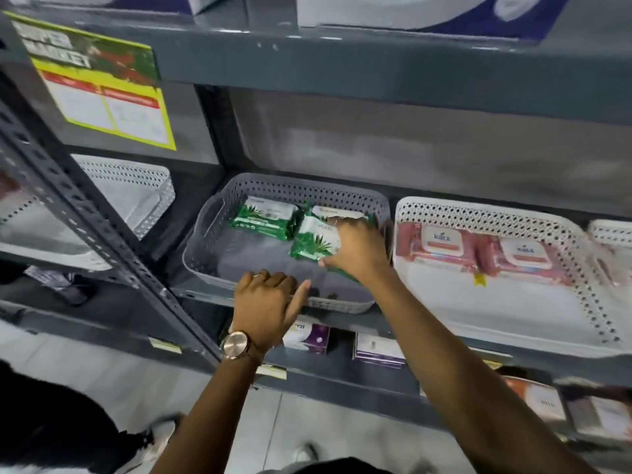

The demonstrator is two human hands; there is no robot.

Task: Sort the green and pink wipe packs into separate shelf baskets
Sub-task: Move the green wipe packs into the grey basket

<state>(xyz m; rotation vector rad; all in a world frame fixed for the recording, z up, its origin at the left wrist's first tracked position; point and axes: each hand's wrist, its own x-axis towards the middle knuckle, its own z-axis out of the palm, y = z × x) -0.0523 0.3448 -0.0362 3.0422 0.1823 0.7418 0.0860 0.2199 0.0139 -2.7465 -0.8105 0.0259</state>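
A grey perforated basket [205, 241] sits on the middle shelf with green wipe packs in it. One green pack [263, 217] lies flat at the back left. My right hand [355, 249] is shut on another green pack [313, 241] over the basket's right half, with a third pack [333, 212] partly hidden behind it. My left hand [265, 302] grips the basket's front rim. To the right, a white basket [513, 313] holds two pink wipe packs [441, 246] [523, 258] along its back.
A white basket [136, 186] stands on the shelf to the left, behind a slanted metal upright [85, 213]. A further basket edge [612, 234] shows at far right. Purple boxes [376, 348] sit on the lower shelf. A yellow sign [99, 87] hangs upper left.
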